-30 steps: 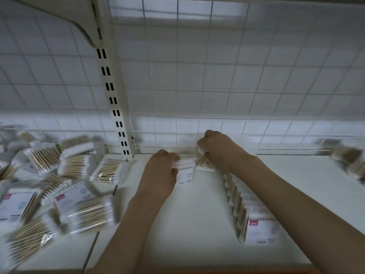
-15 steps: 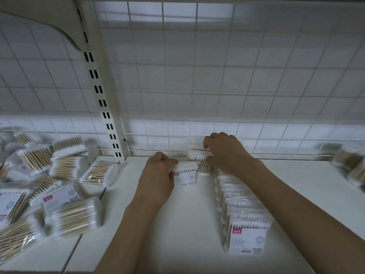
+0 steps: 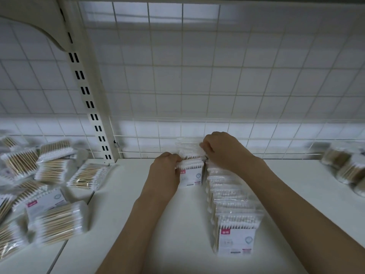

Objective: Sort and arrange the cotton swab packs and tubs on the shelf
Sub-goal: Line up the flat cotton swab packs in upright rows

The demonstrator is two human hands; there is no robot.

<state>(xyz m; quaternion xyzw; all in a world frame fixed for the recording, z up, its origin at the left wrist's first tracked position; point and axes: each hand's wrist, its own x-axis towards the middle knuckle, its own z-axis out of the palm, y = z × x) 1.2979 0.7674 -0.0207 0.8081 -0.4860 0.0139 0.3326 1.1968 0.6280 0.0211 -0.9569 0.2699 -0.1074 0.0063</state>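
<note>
Starting a second row at the back of the shelf (image 3: pixel 122 214), the left hand (image 3: pixel 165 173) grips an upright swab pack (image 3: pixel 191 174) while the right hand (image 3: pixel 221 149) pinches another pack (image 3: pixel 190 151) behind it, beside the finished row (image 3: pixel 233 214), apparently to keep labels facing forward.

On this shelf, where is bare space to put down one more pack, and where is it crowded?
Bare shelf lies between the loose pile and the left arm, and also between the standing row and the tubs at the right edge. It is crowded at the back, where both hands hold packs.
</note>
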